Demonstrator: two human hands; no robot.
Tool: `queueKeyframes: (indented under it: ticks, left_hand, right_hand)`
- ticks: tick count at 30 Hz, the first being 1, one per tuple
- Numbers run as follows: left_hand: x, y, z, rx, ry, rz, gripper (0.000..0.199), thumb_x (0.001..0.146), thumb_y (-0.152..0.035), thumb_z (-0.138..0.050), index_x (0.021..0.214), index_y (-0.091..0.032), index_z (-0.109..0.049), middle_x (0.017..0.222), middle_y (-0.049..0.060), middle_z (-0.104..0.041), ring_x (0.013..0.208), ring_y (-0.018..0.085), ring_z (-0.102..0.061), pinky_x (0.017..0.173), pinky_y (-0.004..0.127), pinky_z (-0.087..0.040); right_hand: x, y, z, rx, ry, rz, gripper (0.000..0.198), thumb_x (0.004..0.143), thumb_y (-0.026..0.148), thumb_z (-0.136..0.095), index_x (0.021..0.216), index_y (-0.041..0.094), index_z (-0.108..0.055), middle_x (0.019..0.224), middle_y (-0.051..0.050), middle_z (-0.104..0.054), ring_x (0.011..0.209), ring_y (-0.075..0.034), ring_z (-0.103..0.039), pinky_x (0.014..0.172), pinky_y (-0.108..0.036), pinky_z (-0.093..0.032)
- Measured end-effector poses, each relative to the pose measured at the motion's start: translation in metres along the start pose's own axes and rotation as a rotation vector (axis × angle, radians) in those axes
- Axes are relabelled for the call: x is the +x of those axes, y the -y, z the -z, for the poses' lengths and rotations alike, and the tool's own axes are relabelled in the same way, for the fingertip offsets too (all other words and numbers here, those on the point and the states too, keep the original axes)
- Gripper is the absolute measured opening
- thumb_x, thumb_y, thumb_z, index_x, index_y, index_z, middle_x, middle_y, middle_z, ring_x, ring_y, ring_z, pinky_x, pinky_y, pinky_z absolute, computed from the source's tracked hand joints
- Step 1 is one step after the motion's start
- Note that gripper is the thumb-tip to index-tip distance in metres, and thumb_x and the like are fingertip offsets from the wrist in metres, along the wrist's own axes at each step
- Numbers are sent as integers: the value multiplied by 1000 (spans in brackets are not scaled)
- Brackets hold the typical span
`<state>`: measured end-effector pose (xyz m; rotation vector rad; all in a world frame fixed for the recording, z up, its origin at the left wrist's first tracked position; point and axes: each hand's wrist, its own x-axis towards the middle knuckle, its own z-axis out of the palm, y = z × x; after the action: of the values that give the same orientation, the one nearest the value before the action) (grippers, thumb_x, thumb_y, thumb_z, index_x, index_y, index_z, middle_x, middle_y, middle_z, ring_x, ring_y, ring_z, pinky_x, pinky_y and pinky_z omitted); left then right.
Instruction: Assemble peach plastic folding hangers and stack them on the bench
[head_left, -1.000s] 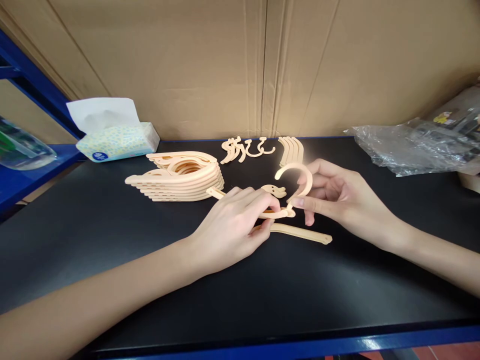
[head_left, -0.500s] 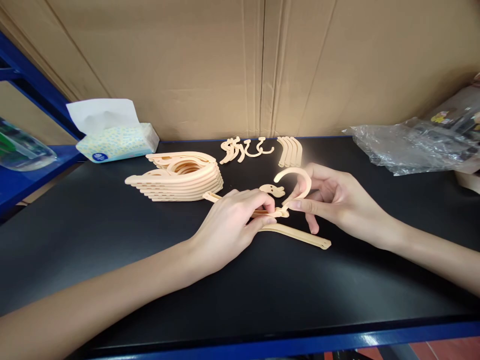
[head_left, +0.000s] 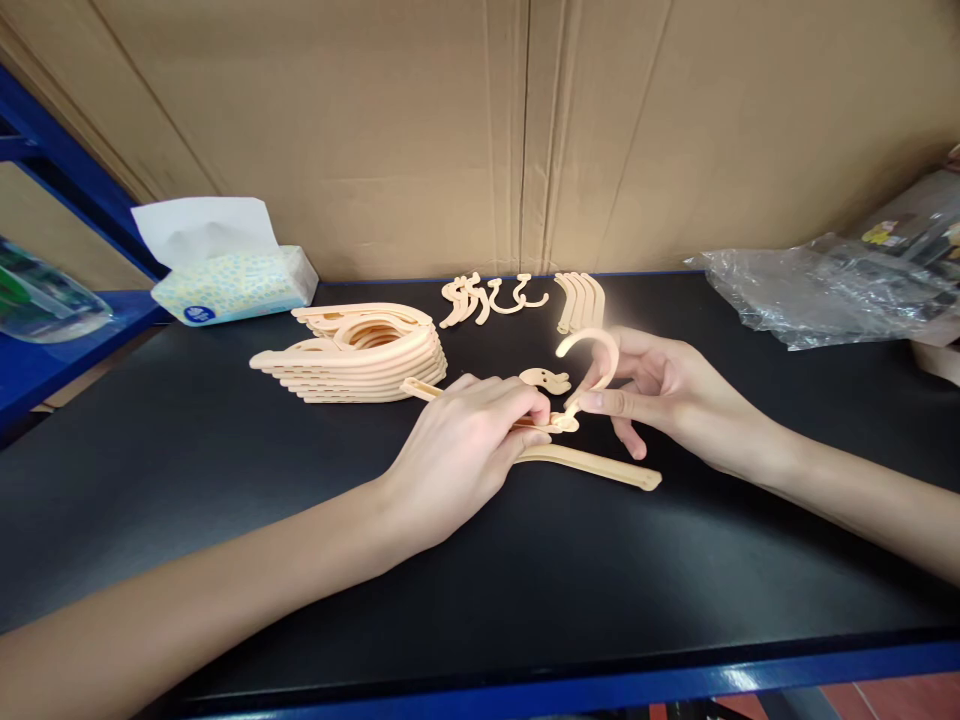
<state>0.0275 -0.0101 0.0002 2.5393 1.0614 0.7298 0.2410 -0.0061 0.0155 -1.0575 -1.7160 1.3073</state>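
My left hand is closed round a beige plastic hanger arm, whose far end sticks out to the left. Between thumb and fingers, my right hand pinches a curved hanger hook. The hook's lower end meets the arm's end piece at my left fingertips; how they join is partly hidden. Below my left hand a second hanger arm lies on the black tabletop, its left end covered by the hand. Just behind my fingers lies a small flat beige piece with holes.
A stack of folded hangers stands at left. Toward the back lie several loose hooks and a row of hanger arms. A tissue pack sits back left, clear plastic bags back right, before a cardboard wall.
The hook has turned and tilted slightly in my right hand. The left hand and its hanger arm have shifted only a little.
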Motion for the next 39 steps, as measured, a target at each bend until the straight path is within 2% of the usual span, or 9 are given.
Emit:
queueKeyframes:
  ticks: [4,8,12,16,19,26,33,39]
  left_hand:
    - [-1,1,1,1,-28,-41,9,92,-16,-58,84,-19,-59,79,-4,-63,70,13,-56,67,26,-38]
    - [-2,1,2,66,-52,-73,7,93,-21,-57,87,-19,-56,81,-3,-64,71,13,-58,65,26,-40]
    - [-3,0,2,169,-106,-166,10,96,-27,-53,89,-19,-53,75,-4,-63,61,11,-56,58,23,-38]
    - [-4,0,2,168,-112,-200,13,97,-29,-51,89,-19,-48,70,-5,-59,55,9,-54,52,20,-34]
    - [-3,1,3,117,-74,-162,15,98,-31,-48,87,-21,-45,70,-6,-57,52,8,-51,50,19,-33]
    - [-3,5,3,-21,-8,-35,13,91,-24,-55,89,-22,-42,70,-7,-49,53,7,-43,49,18,-34]
    - [-4,6,3,-84,-6,6,15,91,-22,-54,91,-23,-39,69,-8,-47,54,6,-46,47,14,-35]
    - [-4,7,1,-66,4,29,14,92,-23,-55,94,-23,-41,74,-7,-52,58,7,-52,49,16,-35]
  right_hand:
    - [0,-2,1,32,-4,5,29,79,35,-74,79,20,-49,87,1,-63,44,-5,-51,44,-25,-43]
    - [2,-7,3,73,-24,-14,30,78,37,-75,90,21,-53,87,1,-64,49,-6,-50,47,-25,-42]
    - [4,-11,5,132,0,-81,37,79,36,-75,106,23,-54,88,0,-65,50,-6,-47,50,-25,-38]
    - [6,-11,9,226,57,-160,46,80,33,-74,119,24,-52,85,1,-65,49,-5,-42,52,-26,-37]
    - [6,-11,12,265,77,-192,47,81,32,-72,122,23,-52,76,3,-62,49,-5,-38,54,-27,-38]
    - [7,-14,14,248,30,-183,54,78,34,-75,125,22,-51,79,2,-61,55,-7,-41,55,-25,-37]
    - [7,-18,14,281,12,-178,55,79,33,-74,128,24,-50,84,2,-60,59,-7,-44,60,-25,-43]
    - [8,-18,15,278,8,-186,57,76,32,-76,127,26,-51,86,3,-62,59,-6,-44,62,-25,-45]
